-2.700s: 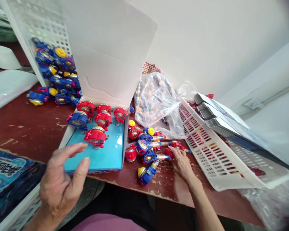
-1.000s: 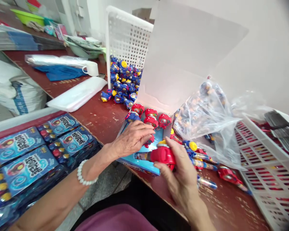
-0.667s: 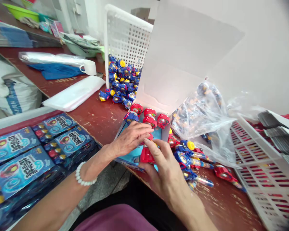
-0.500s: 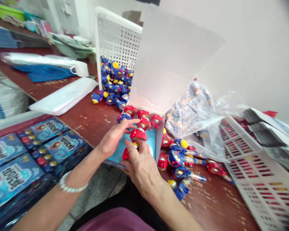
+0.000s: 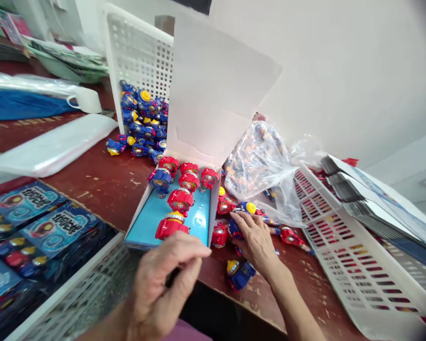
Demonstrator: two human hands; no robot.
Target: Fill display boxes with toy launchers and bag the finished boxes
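Note:
An open box with a raised white lid [image 5: 213, 90] and a blue inner surface [image 5: 149, 220] holds several red toys [image 5: 181, 201] and one blue toy [image 5: 161, 180] at its left side. My left hand [image 5: 170, 279] is in front of the box's near edge, fingers curved and apart from the thumb, holding nothing visible. To the right of the box, my right hand [image 5: 253, 239] is closed over a blue toy [image 5: 235, 228] among loose red and blue toys. A blue toy with a yellow tip [image 5: 240, 274] lies nearer the table edge.
Behind the box at left, a white basket [image 5: 138, 28] spills blue toys. A clear bag [image 5: 257, 161] and a slotted basket [image 5: 341, 251] stand at right. Packaged sets [image 5: 39, 208] fill a crate at lower left. A mug [image 5: 87, 100] and plastic sleeves [image 5: 53, 144] lie at left.
My right hand has left the red toy at the box's front and moved right onto the loose toys. My left hand has drawn back toward me. The view has shifted right.

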